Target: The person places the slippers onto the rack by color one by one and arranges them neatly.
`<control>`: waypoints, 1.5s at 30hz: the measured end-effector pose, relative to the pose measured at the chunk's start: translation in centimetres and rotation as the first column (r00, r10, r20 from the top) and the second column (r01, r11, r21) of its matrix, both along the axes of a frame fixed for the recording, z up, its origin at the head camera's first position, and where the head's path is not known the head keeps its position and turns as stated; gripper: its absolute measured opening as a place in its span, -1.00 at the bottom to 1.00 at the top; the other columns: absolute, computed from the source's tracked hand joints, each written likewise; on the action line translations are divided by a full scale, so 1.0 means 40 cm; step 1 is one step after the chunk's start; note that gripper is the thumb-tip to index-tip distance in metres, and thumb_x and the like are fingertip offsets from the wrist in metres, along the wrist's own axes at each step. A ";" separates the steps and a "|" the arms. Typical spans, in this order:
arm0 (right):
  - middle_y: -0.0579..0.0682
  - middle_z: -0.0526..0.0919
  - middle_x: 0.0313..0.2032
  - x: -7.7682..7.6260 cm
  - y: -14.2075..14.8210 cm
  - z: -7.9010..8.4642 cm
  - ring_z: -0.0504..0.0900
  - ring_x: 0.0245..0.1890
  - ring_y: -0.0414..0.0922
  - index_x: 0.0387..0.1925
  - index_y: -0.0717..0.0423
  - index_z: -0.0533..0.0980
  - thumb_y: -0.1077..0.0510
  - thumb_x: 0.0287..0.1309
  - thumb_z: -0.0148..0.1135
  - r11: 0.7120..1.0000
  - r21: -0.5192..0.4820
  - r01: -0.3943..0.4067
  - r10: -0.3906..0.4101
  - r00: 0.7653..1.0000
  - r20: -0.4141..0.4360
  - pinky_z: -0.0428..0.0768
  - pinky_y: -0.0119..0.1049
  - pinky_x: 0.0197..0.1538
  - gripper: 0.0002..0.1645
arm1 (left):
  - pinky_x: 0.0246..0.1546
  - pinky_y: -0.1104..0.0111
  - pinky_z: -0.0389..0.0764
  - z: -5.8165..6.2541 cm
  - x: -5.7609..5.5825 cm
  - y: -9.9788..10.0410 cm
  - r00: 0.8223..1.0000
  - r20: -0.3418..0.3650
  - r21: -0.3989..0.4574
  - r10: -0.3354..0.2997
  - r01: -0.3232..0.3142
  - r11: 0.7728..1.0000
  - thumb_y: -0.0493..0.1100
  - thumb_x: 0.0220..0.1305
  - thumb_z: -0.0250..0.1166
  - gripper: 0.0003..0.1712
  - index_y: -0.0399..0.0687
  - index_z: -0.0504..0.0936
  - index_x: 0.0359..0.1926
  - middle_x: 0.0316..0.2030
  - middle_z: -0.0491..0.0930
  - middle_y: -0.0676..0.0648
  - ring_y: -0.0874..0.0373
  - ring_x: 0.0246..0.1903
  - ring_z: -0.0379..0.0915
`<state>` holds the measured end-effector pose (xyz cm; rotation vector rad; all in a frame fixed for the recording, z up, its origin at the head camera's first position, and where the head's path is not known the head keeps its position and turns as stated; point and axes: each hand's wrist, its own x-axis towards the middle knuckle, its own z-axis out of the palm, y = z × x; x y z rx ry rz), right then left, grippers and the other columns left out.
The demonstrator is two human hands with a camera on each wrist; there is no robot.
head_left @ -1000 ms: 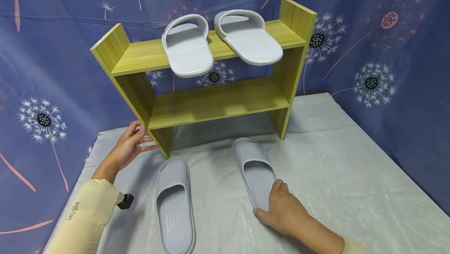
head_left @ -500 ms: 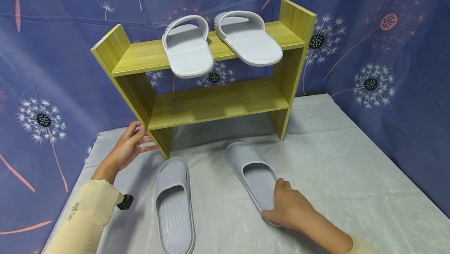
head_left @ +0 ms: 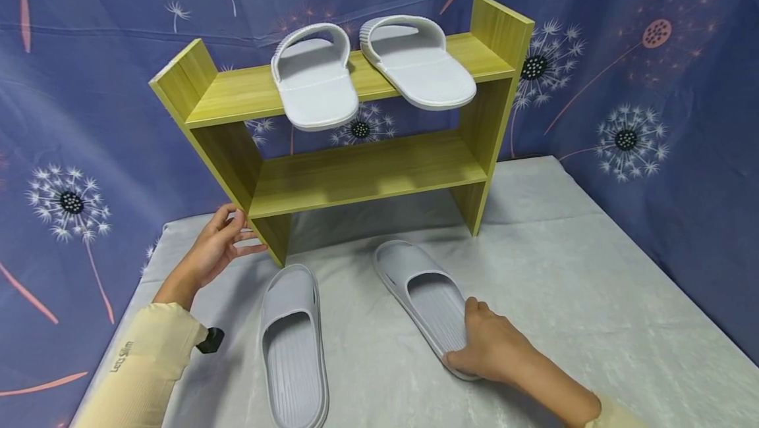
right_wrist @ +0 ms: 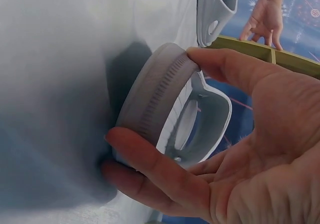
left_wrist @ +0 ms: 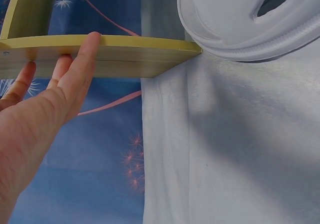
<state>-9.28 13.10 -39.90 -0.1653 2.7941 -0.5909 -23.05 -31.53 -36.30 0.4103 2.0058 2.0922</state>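
Note:
My right hand grips the heel end of a grey slipper, thumb on one side and fingers on the other. This slipper points obliquely at the wooden shoe rack, toe toward the left back. The right wrist view shows the grooved edge of its sole between thumb and fingers. My left hand touches the outer left side panel of the rack with extended fingers. The matching grey slipper lies on the grey cloth just in front of the rack's left leg.
A pair of white slippers, the left one and the right one, sits on the rack's top shelf, toes overhanging the front edge. Behind hangs a blue curtain with a dandelion print. Grey cloth covers the surface.
The grey slipper in my right hand has turned, its toe swinging left and its heel shifting right with the hand. My left hand stays at the rack's side.

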 end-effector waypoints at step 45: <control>0.05 0.53 0.06 0.035 0.031 0.137 0.54 -0.08 -0.08 0.29 0.28 0.24 -0.33 -0.36 0.52 0.994 -0.105 -0.030 0.028 0.999 -0.017 0.55 -0.03 -0.08 0.25 | -0.05 0.04 0.63 -0.002 -0.005 -0.003 1.000 0.012 -0.013 0.002 -0.002 1.000 -0.08 0.53 -0.10 -0.84 0.01 0.23 0.02 -0.19 0.35 -0.06 -0.03 -0.07 0.52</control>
